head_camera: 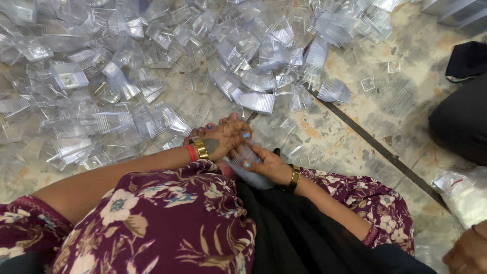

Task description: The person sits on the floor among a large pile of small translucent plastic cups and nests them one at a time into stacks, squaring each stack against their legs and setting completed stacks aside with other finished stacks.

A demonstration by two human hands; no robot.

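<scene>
Head view, frame centre: your left hand and right hand both grip the clear cup stack; keep cups squarely nested.

— What sort of place is this?
— An informal piecework spot, done on the floor: a worn, mottled stone floor strewn with a heap of small clear plastic square containers.
— Anything else?
— A clear plastic bag beside it.

A maroon floral-printed garment is worn over black fabric. Gold bangles are seen on both wrists, a red one beside the left; fingernails are painted blue.
</scene>
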